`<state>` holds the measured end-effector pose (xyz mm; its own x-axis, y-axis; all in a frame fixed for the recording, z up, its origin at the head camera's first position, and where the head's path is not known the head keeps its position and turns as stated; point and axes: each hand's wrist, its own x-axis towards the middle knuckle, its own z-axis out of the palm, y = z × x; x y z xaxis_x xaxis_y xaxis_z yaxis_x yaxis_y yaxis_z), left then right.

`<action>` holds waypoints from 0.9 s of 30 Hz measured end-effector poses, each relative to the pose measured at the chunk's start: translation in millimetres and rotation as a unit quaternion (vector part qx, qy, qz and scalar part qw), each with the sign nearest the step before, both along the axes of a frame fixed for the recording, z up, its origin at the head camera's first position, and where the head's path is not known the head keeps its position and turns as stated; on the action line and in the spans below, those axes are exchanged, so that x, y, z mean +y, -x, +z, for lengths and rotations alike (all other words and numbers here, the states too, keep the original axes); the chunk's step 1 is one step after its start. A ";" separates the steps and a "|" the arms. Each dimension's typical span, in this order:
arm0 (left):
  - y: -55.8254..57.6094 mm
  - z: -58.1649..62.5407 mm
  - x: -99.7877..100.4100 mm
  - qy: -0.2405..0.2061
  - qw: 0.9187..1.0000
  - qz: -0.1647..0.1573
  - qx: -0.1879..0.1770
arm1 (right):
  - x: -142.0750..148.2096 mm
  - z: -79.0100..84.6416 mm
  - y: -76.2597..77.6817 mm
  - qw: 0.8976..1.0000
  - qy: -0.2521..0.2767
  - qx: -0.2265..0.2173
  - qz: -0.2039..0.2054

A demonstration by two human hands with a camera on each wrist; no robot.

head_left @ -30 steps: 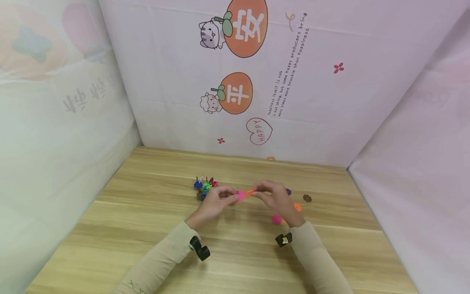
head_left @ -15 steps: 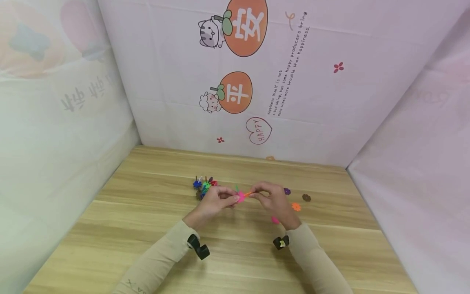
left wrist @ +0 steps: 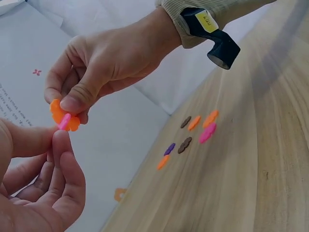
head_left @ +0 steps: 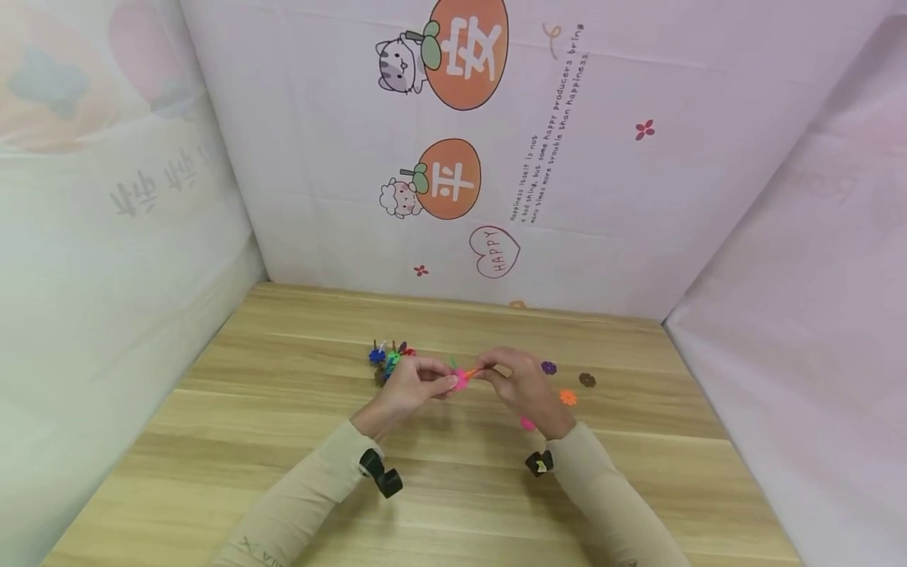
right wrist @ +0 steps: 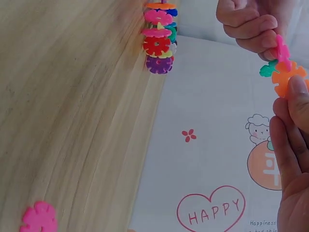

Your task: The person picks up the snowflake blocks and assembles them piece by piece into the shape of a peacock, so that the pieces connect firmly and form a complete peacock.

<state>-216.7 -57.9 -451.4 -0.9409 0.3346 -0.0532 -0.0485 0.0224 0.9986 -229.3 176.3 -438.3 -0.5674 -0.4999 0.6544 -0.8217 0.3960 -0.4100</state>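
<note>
My left hand [head_left: 407, 390] pinches a pink flower-shaped plastic disc [right wrist: 283, 52] with notched edges, above the table's middle. A green disc [right wrist: 268, 69] shows behind the pink one, in line with it. Between thumb and fingers, my right hand [head_left: 526, 387] pinches an orange notched disc [right wrist: 286, 77]. The orange disc's edge meets the pink disc at a crossing angle; in the left wrist view the pink disc [left wrist: 64, 122] overlaps its lower edge. Just left of my left hand stands a many-coloured cluster of joined discs [right wrist: 159, 46], partly hidden by that hand in the head view.
Loose discs lie to the right on the wooden table [head_left: 283, 441]: purple [head_left: 549, 368], brown [head_left: 587, 379], orange [head_left: 568, 398] and pink [left wrist: 207, 133]. A printed white cloth wall [head_left: 567, 236] rises behind the table, with more cloth at both sides.
The orange disc in my right hand has come left against the pink disc and turned more edge-on. The green disc shows more plainly above my left fingertips. The left hand has hardly moved.
</note>
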 end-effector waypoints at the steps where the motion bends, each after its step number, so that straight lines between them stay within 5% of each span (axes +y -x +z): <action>1: 0.5 -0.6 0.0 -0.003 1.000 -0.005 -0.008 | 1.0 0.6 0.8 1.000 -0.002 -0.010 -0.001; 6: 3.6 -2.9 -5.0 0.025 0.996 -0.083 -0.013 | 12.6 11.0 7.5 0.992 -0.038 -0.120 0.022; 12: 7.6 -4.6 -16.0 0.123 0.983 -0.110 0.083 | 25.4 28.2 24.1 0.944 -0.111 -0.301 0.072; 18: 11.6 -9.6 -4.3 0.134 0.965 -0.148 0.171 | 31.4 30.1 36.2 0.907 -0.135 -0.387 0.097; 22: 8.8 -11.1 1.5 0.119 0.961 -0.162 0.190 | 32.2 24.2 38.5 0.902 -0.128 -0.404 0.086; 27: 7.0 -14.5 1.2 0.102 0.977 -0.112 0.153 | 48.8 15.3 33.1 0.912 -0.158 -0.379 0.010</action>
